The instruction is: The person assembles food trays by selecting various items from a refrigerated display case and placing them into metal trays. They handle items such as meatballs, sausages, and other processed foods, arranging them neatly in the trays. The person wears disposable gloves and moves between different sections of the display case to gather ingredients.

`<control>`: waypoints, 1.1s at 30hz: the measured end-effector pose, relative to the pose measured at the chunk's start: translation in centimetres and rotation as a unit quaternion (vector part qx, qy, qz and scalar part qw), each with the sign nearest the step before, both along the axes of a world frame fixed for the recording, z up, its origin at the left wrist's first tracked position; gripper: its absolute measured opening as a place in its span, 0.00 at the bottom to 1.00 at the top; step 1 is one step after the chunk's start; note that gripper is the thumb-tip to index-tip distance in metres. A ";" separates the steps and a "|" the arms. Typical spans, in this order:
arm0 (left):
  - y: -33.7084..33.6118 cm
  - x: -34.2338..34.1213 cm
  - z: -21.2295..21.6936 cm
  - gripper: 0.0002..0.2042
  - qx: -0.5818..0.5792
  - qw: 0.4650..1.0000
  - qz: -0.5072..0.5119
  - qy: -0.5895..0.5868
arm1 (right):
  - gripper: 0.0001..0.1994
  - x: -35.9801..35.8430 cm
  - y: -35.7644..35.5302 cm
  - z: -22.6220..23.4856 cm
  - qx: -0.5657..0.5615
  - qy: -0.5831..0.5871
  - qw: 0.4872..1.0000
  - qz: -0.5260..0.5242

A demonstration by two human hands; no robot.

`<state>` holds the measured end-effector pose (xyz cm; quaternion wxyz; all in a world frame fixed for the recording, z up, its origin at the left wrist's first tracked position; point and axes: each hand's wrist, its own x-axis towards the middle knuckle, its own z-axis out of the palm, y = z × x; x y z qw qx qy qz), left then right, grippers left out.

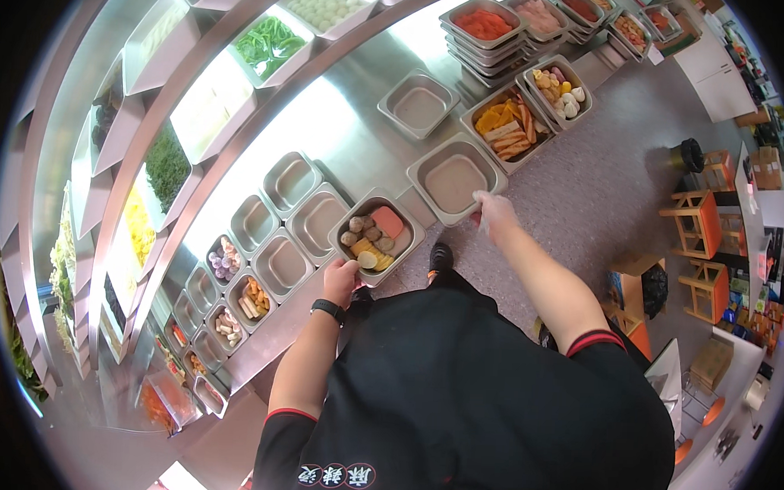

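Arms (548,289) extended, the left hand (341,281) gripped a rectangular steel pan of brown balls (404,241) at the counter's edge (272,334); the clear-gloved right hand (495,217) pinched a plain steel pan (453,180). White lettering (336,475) marked the black shirt (491,378).

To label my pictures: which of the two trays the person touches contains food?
The tray at the left hand holds brownish balls; the other tray, at the right hand, shows bare metal.

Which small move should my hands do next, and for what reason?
Perhaps slide the empty pan in your right hand farther onto the counter: it seems to overhang the edge, while only your left hand grips the filled pan.
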<state>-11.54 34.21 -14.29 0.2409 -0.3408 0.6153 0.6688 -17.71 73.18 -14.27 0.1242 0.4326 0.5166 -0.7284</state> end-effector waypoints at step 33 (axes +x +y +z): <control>-9.9 50.0 5.2 0.17 -0.236 0.874 0.238 -0.353 | 0.13 -31.1 -15.6 -12.2 -0.392 0.036 0.896 -0.204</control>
